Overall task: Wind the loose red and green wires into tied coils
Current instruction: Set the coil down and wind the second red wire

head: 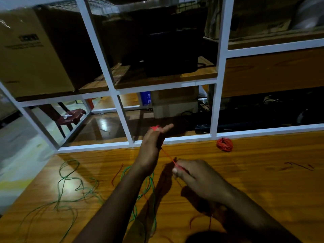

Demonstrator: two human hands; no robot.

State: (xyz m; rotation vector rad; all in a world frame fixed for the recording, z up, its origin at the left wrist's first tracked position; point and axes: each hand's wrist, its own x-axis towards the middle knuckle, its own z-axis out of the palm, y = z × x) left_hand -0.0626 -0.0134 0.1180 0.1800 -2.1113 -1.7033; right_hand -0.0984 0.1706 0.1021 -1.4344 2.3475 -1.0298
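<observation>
My left hand [152,146] is raised over the wooden table [263,181], with turns of red wire [155,128] wound round its fingers and one finger pointing out. A taut red strand [169,156] runs from it down to my right hand [194,174], which pinches the strand between thumb and fingers. A finished red coil [224,145] lies at the table's far edge. Loose green wire [73,186] sprawls across the left of the table, and more green loops [150,186] pass under my left forearm. Short red pieces [117,174] lie nearby.
A white metal shelf frame [122,109] stands just behind the table, holding a cardboard box [33,55] at left and dark equipment [171,55] in the middle. A dark red stool [71,116] stands on the floor beyond. Dark marks [298,166] show on the table at right.
</observation>
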